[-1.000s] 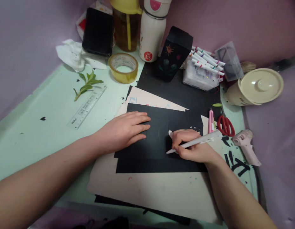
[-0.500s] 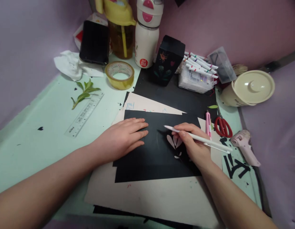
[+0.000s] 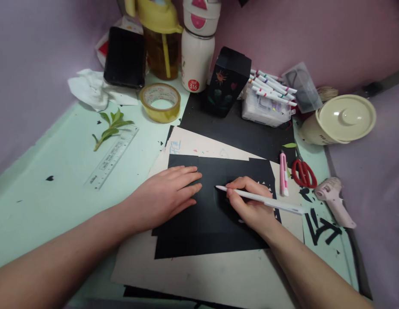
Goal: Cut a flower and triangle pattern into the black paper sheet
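Head view: fingers (image 3: 247,184) pinch slim pen (image 3: 261,198) over smooth paper (image 3: 204,219).

We observe the tabletop (image 3: 54,227) through one head-worn camera. We look from above its near side, facing forward and down, at the wearer's own viewpoint. At close range, we place the black paper (image 3: 193,236) just below frame centre, with the left hand (image 3: 169,195) and right hand (image 3: 259,216) flanking it. Farther off, we see the upper edge crop the white bottle (image 3: 198,60) and yellow-lidded jug (image 3: 156,51); the pink wall (image 3: 299,34) closes our background.
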The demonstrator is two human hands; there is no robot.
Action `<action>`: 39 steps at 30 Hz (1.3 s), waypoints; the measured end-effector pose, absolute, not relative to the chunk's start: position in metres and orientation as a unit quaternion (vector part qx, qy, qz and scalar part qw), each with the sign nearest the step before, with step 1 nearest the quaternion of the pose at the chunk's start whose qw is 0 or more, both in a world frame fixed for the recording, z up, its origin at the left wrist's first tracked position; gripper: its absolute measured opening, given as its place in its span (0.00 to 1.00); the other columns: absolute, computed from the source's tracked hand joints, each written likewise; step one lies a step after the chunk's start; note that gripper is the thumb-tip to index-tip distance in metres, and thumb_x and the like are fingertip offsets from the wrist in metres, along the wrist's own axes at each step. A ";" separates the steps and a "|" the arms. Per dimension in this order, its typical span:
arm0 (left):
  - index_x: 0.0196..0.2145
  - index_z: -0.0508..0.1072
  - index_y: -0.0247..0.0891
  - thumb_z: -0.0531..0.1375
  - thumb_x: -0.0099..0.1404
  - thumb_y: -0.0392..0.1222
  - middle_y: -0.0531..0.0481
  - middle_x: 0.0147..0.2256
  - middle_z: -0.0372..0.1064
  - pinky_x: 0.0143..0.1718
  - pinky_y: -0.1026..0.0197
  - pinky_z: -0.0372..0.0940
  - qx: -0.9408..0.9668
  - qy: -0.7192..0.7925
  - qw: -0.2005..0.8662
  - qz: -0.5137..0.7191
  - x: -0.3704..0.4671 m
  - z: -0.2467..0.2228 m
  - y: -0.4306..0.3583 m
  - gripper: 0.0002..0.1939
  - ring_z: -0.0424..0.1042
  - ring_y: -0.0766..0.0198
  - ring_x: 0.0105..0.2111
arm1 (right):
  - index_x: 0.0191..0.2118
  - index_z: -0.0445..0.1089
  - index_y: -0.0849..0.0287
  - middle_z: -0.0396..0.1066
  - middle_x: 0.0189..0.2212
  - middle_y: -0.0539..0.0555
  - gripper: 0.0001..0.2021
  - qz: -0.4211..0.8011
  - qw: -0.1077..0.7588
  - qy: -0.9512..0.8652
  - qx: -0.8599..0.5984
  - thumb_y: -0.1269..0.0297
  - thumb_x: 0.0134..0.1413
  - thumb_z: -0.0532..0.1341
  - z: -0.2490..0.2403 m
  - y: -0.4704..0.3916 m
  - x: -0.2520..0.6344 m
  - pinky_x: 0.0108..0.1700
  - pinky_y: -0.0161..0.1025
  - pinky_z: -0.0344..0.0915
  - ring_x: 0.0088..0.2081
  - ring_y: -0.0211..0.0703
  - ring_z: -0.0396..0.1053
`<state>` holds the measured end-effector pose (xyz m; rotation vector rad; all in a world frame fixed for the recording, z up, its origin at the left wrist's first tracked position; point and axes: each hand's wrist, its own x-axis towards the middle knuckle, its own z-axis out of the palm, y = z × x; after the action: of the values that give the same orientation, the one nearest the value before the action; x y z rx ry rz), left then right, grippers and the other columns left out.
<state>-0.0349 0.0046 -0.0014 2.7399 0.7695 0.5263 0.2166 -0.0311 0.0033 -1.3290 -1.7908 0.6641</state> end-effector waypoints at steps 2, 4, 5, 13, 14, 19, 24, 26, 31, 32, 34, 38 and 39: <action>0.52 0.74 0.35 0.56 0.73 0.42 0.41 0.57 0.70 0.59 0.45 0.65 0.939 0.265 0.123 0.180 -0.035 -0.001 0.004 0.15 0.67 0.50 0.59 | 0.30 0.71 0.58 0.75 0.26 0.48 0.05 0.260 0.397 -0.708 -0.523 0.72 0.56 0.62 0.003 -0.031 0.217 0.27 0.30 0.64 0.23 0.33 0.69; 0.52 0.74 0.35 0.56 0.73 0.43 0.41 0.57 0.70 0.59 0.45 0.65 0.940 0.265 0.121 0.179 -0.035 0.000 0.004 0.15 0.67 0.49 0.59 | 0.30 0.71 0.58 0.75 0.26 0.48 0.05 0.255 0.400 -0.711 -0.520 0.73 0.55 0.62 0.003 -0.031 0.217 0.27 0.30 0.65 0.23 0.33 0.70; 0.52 0.74 0.34 0.56 0.73 0.43 0.40 0.57 0.70 0.59 0.45 0.66 0.940 0.264 0.119 0.179 -0.035 0.000 0.004 0.15 0.67 0.49 0.59 | 0.29 0.71 0.58 0.75 0.26 0.48 0.05 0.252 0.402 -0.712 -0.518 0.73 0.55 0.62 0.003 -0.031 0.217 0.27 0.30 0.65 0.24 0.33 0.70; 0.52 0.74 0.33 0.57 0.72 0.43 0.40 0.56 0.70 0.58 0.44 0.67 0.942 0.264 0.114 0.175 -0.035 0.000 0.004 0.15 0.68 0.49 0.58 | 0.28 0.72 0.58 0.75 0.24 0.48 0.06 0.238 0.397 -0.718 -0.519 0.73 0.55 0.62 0.005 -0.030 0.215 0.25 0.30 0.65 0.22 0.33 0.70; 0.52 0.74 0.33 0.57 0.72 0.43 0.40 0.56 0.70 0.58 0.44 0.67 0.942 0.264 0.114 0.176 -0.035 0.001 0.004 0.15 0.68 0.49 0.58 | 0.28 0.72 0.58 0.75 0.24 0.48 0.06 0.236 0.397 -0.719 -0.519 0.73 0.55 0.62 0.005 -0.030 0.215 0.25 0.30 0.65 0.22 0.34 0.70; 0.52 0.74 0.33 0.57 0.72 0.43 0.39 0.56 0.70 0.59 0.44 0.66 0.940 0.266 0.120 0.175 -0.035 0.002 0.004 0.15 0.68 0.48 0.58 | 0.28 0.72 0.57 0.76 0.24 0.49 0.06 0.242 0.392 -0.715 -0.526 0.72 0.55 0.62 0.006 -0.031 0.214 0.25 0.31 0.66 0.22 0.35 0.71; 0.52 0.74 0.34 0.57 0.72 0.43 0.40 0.57 0.70 0.59 0.45 0.66 0.940 0.267 0.119 0.173 -0.035 0.002 0.004 0.15 0.67 0.49 0.59 | 0.28 0.71 0.57 0.76 0.24 0.49 0.06 0.238 0.386 -0.717 -0.530 0.71 0.55 0.62 0.006 -0.031 0.215 0.24 0.32 0.66 0.22 0.36 0.71; 0.52 0.74 0.34 0.57 0.72 0.43 0.40 0.57 0.70 0.59 0.45 0.66 0.941 0.268 0.119 0.171 -0.035 0.003 0.004 0.15 0.67 0.49 0.59 | 0.28 0.71 0.57 0.76 0.25 0.49 0.07 0.238 0.384 -0.720 -0.526 0.71 0.56 0.62 0.006 -0.031 0.215 0.25 0.32 0.66 0.23 0.36 0.72; 0.52 0.74 0.34 0.57 0.72 0.44 0.40 0.57 0.69 0.59 0.44 0.67 0.941 0.271 0.118 0.163 -0.035 0.002 0.004 0.16 0.67 0.48 0.59 | 0.28 0.72 0.57 0.76 0.25 0.49 0.06 0.243 0.389 -0.720 -0.520 0.71 0.56 0.62 0.005 -0.031 0.215 0.27 0.32 0.66 0.24 0.36 0.72; 0.52 0.74 0.34 0.57 0.72 0.44 0.40 0.57 0.69 0.59 0.44 0.66 0.942 0.271 0.117 0.161 -0.035 0.001 0.004 0.16 0.67 0.48 0.59 | 0.28 0.72 0.57 0.76 0.25 0.49 0.06 0.244 0.389 -0.720 -0.520 0.71 0.56 0.62 0.005 -0.031 0.215 0.26 0.32 0.66 0.23 0.35 0.72; 0.52 0.74 0.34 0.57 0.72 0.43 0.40 0.57 0.70 0.59 0.44 0.66 0.942 0.269 0.117 0.162 -0.035 0.001 0.004 0.16 0.67 0.48 0.59 | 0.29 0.72 0.57 0.76 0.26 0.49 0.06 0.248 0.386 -0.721 -0.520 0.71 0.57 0.62 0.004 -0.031 0.215 0.27 0.32 0.66 0.24 0.36 0.72; 0.52 0.74 0.33 0.57 0.72 0.43 0.40 0.57 0.70 0.58 0.43 0.67 0.942 0.268 0.120 0.163 -0.035 0.000 0.004 0.16 0.67 0.47 0.59 | 0.30 0.73 0.57 0.77 0.27 0.50 0.06 0.258 0.377 -0.719 -0.525 0.68 0.58 0.62 0.003 -0.031 0.215 0.28 0.33 0.68 0.26 0.37 0.73; 0.53 0.74 0.33 0.57 0.72 0.43 0.40 0.57 0.70 0.58 0.43 0.67 0.942 0.268 0.121 0.163 -0.035 0.001 0.004 0.16 0.67 0.47 0.59 | 0.30 0.73 0.57 0.77 0.27 0.50 0.06 0.259 0.375 -0.719 -0.525 0.68 0.59 0.62 0.003 -0.031 0.215 0.29 0.33 0.68 0.26 0.38 0.74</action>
<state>-0.0346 0.0039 0.0005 2.7510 0.7824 0.4761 0.2152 -0.0312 0.0027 -1.3436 -1.8394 0.6634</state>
